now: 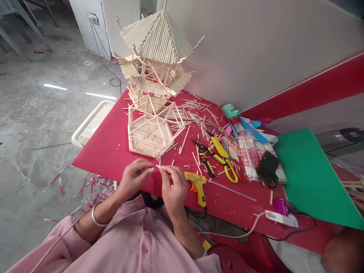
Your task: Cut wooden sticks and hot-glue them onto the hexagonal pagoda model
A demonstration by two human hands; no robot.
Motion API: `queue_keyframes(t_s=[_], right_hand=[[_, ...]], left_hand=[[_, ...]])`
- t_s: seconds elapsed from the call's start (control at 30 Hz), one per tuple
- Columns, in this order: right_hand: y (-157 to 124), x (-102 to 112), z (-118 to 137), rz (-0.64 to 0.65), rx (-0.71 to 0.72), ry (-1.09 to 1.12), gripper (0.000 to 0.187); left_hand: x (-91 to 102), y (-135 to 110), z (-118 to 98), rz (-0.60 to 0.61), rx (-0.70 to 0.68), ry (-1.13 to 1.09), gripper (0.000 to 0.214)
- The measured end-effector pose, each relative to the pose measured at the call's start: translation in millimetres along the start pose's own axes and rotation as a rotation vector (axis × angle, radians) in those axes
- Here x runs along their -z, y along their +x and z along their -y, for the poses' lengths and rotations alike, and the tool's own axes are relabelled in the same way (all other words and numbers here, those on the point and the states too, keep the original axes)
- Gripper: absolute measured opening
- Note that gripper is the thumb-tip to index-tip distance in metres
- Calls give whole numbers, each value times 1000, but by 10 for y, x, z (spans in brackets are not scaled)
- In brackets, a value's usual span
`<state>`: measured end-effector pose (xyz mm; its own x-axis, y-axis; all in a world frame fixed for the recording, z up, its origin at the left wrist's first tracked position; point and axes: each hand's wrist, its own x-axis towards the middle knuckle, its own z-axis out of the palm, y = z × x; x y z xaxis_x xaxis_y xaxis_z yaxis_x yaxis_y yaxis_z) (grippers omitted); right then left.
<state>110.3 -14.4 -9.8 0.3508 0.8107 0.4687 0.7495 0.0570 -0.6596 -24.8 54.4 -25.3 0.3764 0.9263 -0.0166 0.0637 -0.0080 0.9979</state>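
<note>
In front of my chest, my right hand (174, 185) pinches a short, pale wooden stick (158, 166) between thumb and forefinger. The fingertips of my left hand (134, 176) are closed beside the stick's end; whether they grip it too is hard to make out. Just beyond my hands lies a hexagonal stick frame (150, 133) with a floor of sticks laid in rings. Behind it stands a tiered pagoda model (157, 41) built of the same sticks. A yellow hot glue gun (200, 188) rests on its side, right of my right hand.
Loose sticks (196, 110) litter the red table (98, 151). To the right lie yellow-handled scissors (231, 172), pliers (209, 165), packed sticks (247, 157), a black box (268, 167) and a green board (309, 170). A white stool (78, 138) stands left; cords run along the front edge.
</note>
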Motion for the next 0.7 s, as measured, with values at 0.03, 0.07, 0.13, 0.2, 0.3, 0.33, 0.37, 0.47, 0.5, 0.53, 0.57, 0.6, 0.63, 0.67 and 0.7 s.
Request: queue_keyframes(t_s=[0.03,0.07,0.13,0.2,0.3,0.33,0.37,0.47,0.5,0.53,0.57,0.6,0.63,0.67,0.7], right_hand=[[-15,-17,15,-2,17,1,11],[-29,-34,27,1,26,2,11],[-57,-62,40,28,26,8,11],[-77,-83,44,58,6,24,12],[-86,-101,40,117,-68,83,22],[-85,-106,38,148,-94,105,28],[-82,-109,35,184,-115,125,31],[-76,-108,22,255,-142,144,25],[-76,-102,15,263,-146,135,24],[-78,-93,8,271,-145,120,24],[-80,-81,1,278,-140,100,24],[-84,-69,-7,285,-128,79,24],[-87,-56,-14,288,-113,62,23],[-90,-44,-20,281,-97,52,21],[-91,-34,-25,266,-83,48,18]], left_hand=[[-19,1,-21,43,97,-125,34],[-35,3,-37,82,195,-247,36],[-57,6,-54,118,355,-450,40],[-62,11,-58,107,437,-566,40],[-48,15,-62,63,478,-600,40],[-42,14,-64,50,484,-585,41],[-36,12,-66,38,487,-563,41],[-23,10,-65,-2,488,-501,42],[-18,12,-61,-32,485,-490,42],[-12,18,-56,-71,481,-484,42],[-5,26,-49,-114,476,-481,42],[4,37,-43,-153,468,-477,43],[13,50,-38,-180,459,-474,44],[22,63,-35,-189,451,-472,44],[31,76,-36,-181,445,-475,44]])
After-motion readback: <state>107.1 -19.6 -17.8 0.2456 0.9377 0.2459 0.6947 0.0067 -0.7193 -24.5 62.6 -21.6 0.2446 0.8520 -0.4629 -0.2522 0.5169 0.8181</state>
